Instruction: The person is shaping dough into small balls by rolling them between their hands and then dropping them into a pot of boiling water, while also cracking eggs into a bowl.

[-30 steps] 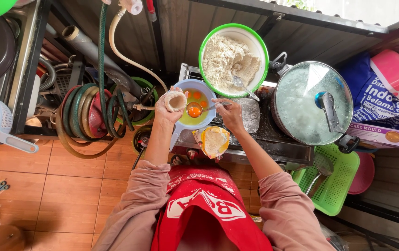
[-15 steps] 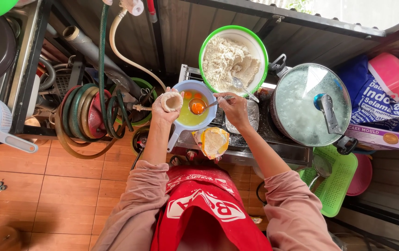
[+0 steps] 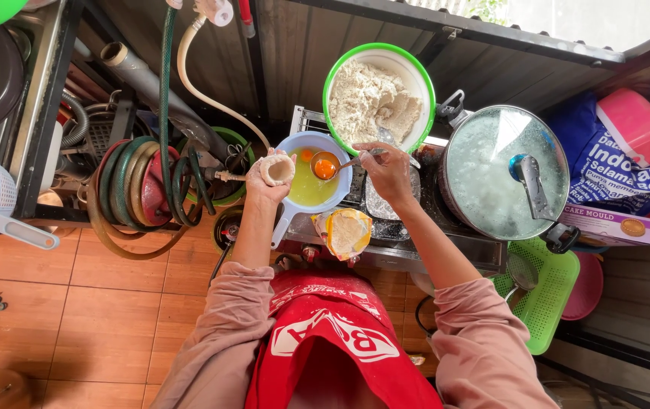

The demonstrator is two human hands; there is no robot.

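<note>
The left hand (image 3: 268, 182) is curled shut around a little dough cup (image 3: 277, 169) — a pale, hollow lump with its open side up. It sits right at the edge of the light blue bowl (image 3: 295, 145). The right hand (image 3: 388, 173) pinches the handle of a spoon (image 3: 340, 163), and the spoon holds a round orange egg yolk (image 3: 325, 168) over the yellow liquid in that bowl. Another yolk floats near the far rim. Just behind the blue bowl sits a green-rimmed bowl (image 3: 335, 68) full of crumbly white dough. To the right is a big pot with a glass lid (image 3: 492, 170). A small open bag of flour (image 3: 345, 231) stands just below the bowl, near the red apron (image 3: 332, 333).
</note>
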